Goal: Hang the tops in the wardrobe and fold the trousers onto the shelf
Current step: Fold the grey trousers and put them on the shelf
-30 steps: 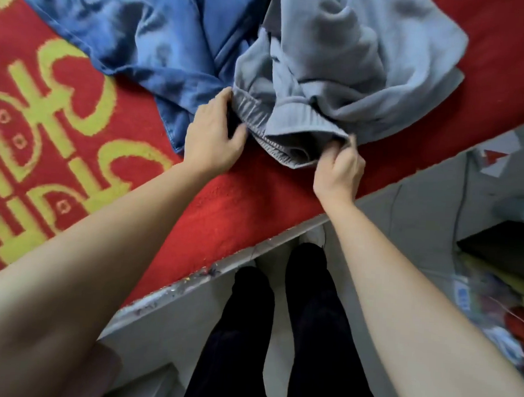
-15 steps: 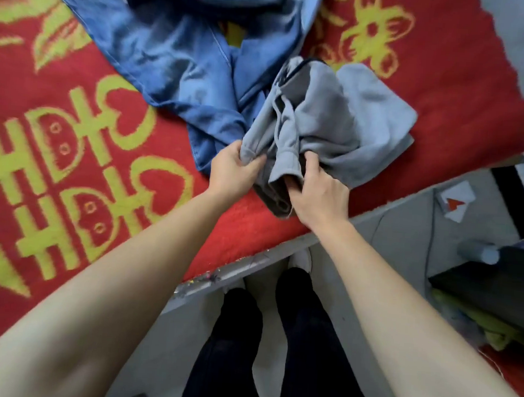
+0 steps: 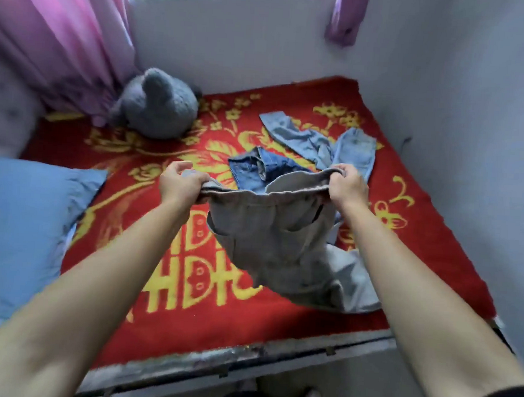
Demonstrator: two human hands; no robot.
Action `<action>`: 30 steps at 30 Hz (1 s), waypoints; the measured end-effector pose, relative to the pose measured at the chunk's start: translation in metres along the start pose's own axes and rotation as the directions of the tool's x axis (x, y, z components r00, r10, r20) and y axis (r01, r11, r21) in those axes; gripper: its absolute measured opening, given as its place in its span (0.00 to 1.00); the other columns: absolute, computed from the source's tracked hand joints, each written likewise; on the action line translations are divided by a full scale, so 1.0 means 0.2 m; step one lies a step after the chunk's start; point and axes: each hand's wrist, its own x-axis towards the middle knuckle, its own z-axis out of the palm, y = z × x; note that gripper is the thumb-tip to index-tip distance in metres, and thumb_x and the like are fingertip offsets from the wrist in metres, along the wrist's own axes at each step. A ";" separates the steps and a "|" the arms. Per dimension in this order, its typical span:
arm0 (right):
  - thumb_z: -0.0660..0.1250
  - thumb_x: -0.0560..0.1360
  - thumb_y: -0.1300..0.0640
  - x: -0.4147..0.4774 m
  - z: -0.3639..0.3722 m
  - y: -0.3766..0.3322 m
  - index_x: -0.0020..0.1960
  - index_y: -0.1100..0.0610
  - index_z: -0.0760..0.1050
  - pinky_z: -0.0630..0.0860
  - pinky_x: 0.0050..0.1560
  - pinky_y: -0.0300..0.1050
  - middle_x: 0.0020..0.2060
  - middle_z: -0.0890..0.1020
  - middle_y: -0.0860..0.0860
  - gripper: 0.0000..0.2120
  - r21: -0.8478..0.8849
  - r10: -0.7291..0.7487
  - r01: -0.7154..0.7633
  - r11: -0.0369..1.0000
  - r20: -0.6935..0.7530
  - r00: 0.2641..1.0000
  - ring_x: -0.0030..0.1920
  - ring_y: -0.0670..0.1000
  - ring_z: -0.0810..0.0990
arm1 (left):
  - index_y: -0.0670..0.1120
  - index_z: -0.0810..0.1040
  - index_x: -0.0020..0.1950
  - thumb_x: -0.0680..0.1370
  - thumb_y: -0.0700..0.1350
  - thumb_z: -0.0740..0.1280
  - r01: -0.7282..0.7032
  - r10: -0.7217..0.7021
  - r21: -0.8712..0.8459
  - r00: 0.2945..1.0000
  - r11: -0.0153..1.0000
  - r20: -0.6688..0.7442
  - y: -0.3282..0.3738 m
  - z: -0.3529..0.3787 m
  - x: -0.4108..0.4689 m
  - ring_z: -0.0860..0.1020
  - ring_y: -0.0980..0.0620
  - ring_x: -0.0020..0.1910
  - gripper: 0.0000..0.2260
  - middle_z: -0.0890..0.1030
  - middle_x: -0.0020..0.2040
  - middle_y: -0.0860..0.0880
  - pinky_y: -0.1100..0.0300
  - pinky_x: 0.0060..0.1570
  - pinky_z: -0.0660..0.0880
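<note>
Grey trousers [image 3: 276,242] hang spread out above the bed, held up by their elastic waistband. My left hand [image 3: 180,182] grips the waistband's left end and my right hand [image 3: 346,185] grips its right end. The legs of the grey trousers droop down and their lower part rests on the red blanket [image 3: 216,315]. Behind them lie blue jeans [image 3: 319,146], crumpled on the blanket, partly hidden by the grey waistband.
A grey plush toy [image 3: 159,104] sits at the bed's far left by a pink curtain [image 3: 56,32]. A blue pillow [image 3: 20,214] lies on the left. Walls close the bed at the back and right. The bed's metal edge [image 3: 245,357] runs in front of me.
Both hands have lifted the grey trousers off the blanket by the waistband and pulled it wide apart. The view has swung up from the bed edge to the whole bed.
</note>
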 end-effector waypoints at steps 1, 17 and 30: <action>0.59 0.77 0.59 -0.04 -0.03 -0.15 0.63 0.56 0.76 0.69 0.59 0.44 0.62 0.80 0.56 0.16 0.018 -0.032 0.032 0.999 -0.002 0.999 0.65 0.58 0.75 | 0.45 0.76 0.55 0.70 0.35 0.72 -0.027 0.026 -0.044 0.999 0.999 -0.019 0.10 -0.09 -0.02 0.78 0.49 0.32 0.16 0.80 0.43 0.44 0.63 0.22 0.74; 0.64 0.76 0.53 -0.62 -0.46 -1.11 0.51 0.53 0.74 0.70 0.48 0.40 0.42 0.77 0.44 0.06 0.447 -0.543 0.583 0.679 -0.230 0.808 0.46 0.47 0.75 | 0.48 0.76 0.46 0.68 0.41 0.70 -0.617 0.454 -0.306 0.762 0.725 -0.461 1.04 -0.92 -0.62 0.81 0.46 0.44 0.09 0.82 0.48 0.42 0.47 0.50 0.81; 0.63 0.75 0.53 -0.65 -0.08 -1.26 0.48 0.50 0.79 0.78 0.50 0.44 0.44 0.84 0.47 0.07 0.640 -0.490 0.411 0.649 -0.062 0.870 0.47 0.47 0.81 | 0.51 0.69 0.53 0.65 0.39 0.66 -0.611 0.565 0.018 0.721 0.792 -0.401 0.83 -1.15 -0.55 0.74 0.54 0.43 0.18 0.74 0.46 0.52 0.57 0.44 0.76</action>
